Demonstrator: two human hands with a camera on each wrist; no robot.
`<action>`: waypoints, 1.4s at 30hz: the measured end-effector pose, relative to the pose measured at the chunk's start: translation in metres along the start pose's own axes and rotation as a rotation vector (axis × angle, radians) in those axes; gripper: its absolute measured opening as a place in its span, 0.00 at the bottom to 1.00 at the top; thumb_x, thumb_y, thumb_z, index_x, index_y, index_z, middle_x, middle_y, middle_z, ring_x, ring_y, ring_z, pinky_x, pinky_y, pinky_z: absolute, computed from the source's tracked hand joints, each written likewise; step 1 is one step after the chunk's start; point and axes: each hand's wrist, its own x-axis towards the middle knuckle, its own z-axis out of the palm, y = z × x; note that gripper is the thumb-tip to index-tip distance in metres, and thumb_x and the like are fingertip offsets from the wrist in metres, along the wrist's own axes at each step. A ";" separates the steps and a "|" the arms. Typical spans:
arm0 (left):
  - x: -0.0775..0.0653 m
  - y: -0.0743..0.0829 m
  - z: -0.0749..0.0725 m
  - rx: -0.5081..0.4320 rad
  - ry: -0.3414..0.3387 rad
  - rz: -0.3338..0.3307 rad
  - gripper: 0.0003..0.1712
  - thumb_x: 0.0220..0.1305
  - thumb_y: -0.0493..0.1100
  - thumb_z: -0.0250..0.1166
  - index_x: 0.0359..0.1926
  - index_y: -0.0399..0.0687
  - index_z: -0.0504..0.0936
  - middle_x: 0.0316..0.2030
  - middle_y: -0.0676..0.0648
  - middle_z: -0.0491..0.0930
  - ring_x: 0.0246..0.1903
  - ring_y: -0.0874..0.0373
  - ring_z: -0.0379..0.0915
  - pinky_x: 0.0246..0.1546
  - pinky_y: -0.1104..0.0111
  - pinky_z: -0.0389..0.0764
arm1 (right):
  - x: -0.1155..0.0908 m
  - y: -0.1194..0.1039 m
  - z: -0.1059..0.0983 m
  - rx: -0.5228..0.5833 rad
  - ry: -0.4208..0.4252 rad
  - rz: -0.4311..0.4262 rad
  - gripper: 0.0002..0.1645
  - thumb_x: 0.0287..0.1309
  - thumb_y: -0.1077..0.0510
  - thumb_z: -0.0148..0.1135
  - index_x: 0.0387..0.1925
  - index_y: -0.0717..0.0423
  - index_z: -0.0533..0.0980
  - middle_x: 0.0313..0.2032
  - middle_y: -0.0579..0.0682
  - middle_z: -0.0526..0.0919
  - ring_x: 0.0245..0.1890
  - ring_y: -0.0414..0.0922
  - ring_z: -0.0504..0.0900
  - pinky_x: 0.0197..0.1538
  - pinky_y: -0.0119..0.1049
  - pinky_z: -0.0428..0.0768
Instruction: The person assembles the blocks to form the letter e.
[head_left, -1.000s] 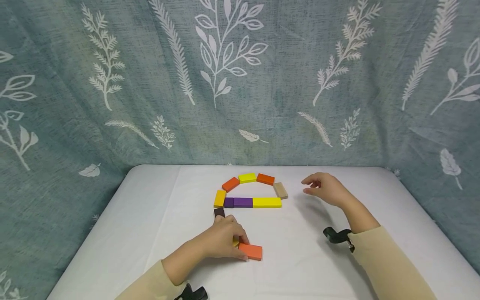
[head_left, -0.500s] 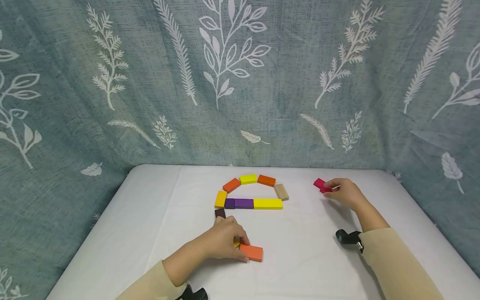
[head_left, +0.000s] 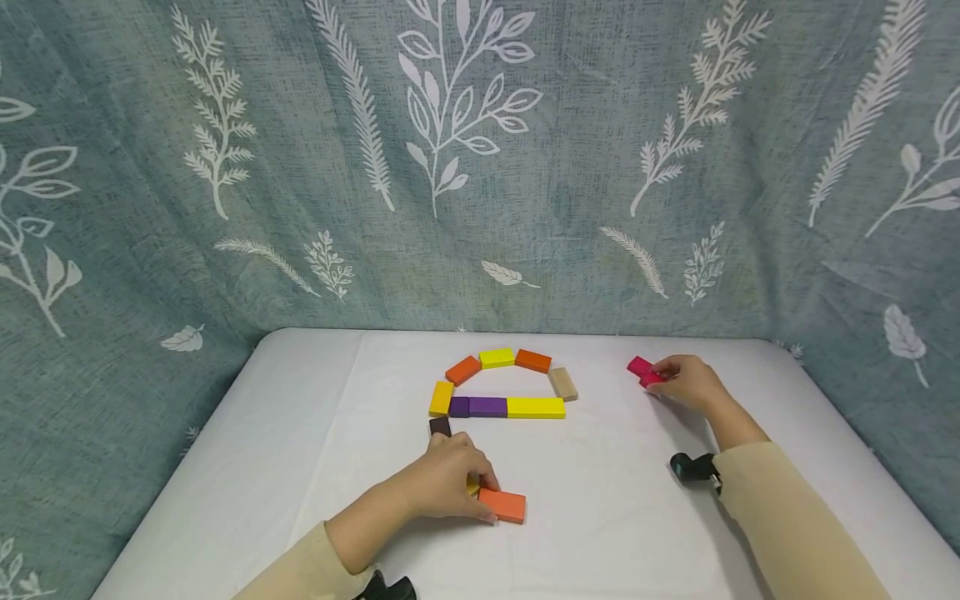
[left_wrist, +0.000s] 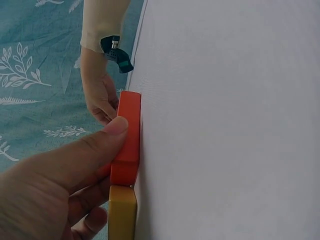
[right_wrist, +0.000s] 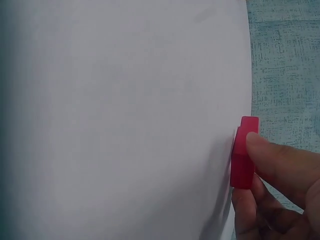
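My left hand [head_left: 450, 479] pinches an orange block [head_left: 502, 505] lying flat on the white table. In the left wrist view the thumb presses on the orange block [left_wrist: 129, 135], and a yellow block [left_wrist: 122, 212] meets its end. Behind that hand a dark brown block [head_left: 440, 427] shows in part. Over at the right, my right hand [head_left: 693, 385] pinches a red block [head_left: 650, 379] between thumb and fingers. A second red block [head_left: 639, 366] lies against it; the right wrist view shows the pair slightly offset.
An arch of orange, yellow and tan blocks [head_left: 562, 383] stands at the table's centre back. Along its base run purple blocks [head_left: 488, 407] and a long yellow strip [head_left: 536, 407]. A leaf-patterned curtain [head_left: 570, 275] hangs behind the table [head_left: 360, 383].
My right hand has moved right, uncovering the two red blocks, and its fingers have come together on one of them. My left hand has stayed at the orange block.
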 end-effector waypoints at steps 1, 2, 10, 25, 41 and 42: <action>0.000 0.000 0.000 -0.001 0.000 0.000 0.15 0.47 0.62 0.79 0.34 0.67 0.88 0.30 0.73 0.77 0.39 0.68 0.62 0.44 0.63 0.57 | -0.001 0.000 0.000 -0.001 -0.008 0.001 0.27 0.59 0.56 0.71 0.54 0.69 0.77 0.44 0.63 0.81 0.44 0.57 0.77 0.50 0.54 0.74; 0.000 0.000 0.000 -0.001 0.001 0.001 0.15 0.47 0.62 0.79 0.34 0.67 0.88 0.30 0.73 0.77 0.39 0.68 0.62 0.44 0.63 0.57 | -0.002 0.000 0.000 0.000 -0.018 0.002 0.27 0.58 0.55 0.72 0.53 0.69 0.77 0.43 0.62 0.81 0.43 0.56 0.77 0.49 0.52 0.75; 0.000 0.001 0.000 -0.010 0.000 -0.002 0.14 0.47 0.61 0.79 0.34 0.67 0.88 0.30 0.73 0.77 0.38 0.68 0.62 0.44 0.63 0.57 | -0.023 -0.010 0.005 0.019 -0.143 -0.062 0.25 0.53 0.58 0.76 0.50 0.65 0.79 0.40 0.56 0.80 0.40 0.52 0.76 0.41 0.41 0.76; 0.001 0.000 0.001 -0.013 -0.005 -0.001 0.14 0.47 0.62 0.79 0.34 0.68 0.88 0.30 0.73 0.77 0.38 0.68 0.63 0.44 0.62 0.57 | -0.063 -0.040 0.028 0.053 -0.322 -0.205 0.21 0.46 0.59 0.80 0.43 0.56 0.82 0.35 0.49 0.78 0.35 0.46 0.74 0.38 0.38 0.75; 0.002 -0.001 0.001 -0.009 -0.007 0.000 0.14 0.47 0.62 0.79 0.33 0.69 0.87 0.29 0.73 0.76 0.38 0.68 0.62 0.44 0.61 0.57 | -0.094 -0.091 0.057 -0.011 -0.400 -0.320 0.22 0.41 0.54 0.84 0.35 0.48 0.78 0.29 0.46 0.76 0.32 0.43 0.73 0.35 0.34 0.73; 0.002 -0.001 0.001 -0.010 -0.005 0.002 0.14 0.47 0.62 0.79 0.33 0.69 0.87 0.29 0.72 0.76 0.38 0.68 0.62 0.44 0.61 0.57 | -0.095 -0.093 0.059 -0.013 -0.398 -0.331 0.22 0.41 0.54 0.84 0.35 0.48 0.78 0.29 0.45 0.76 0.32 0.43 0.73 0.35 0.33 0.73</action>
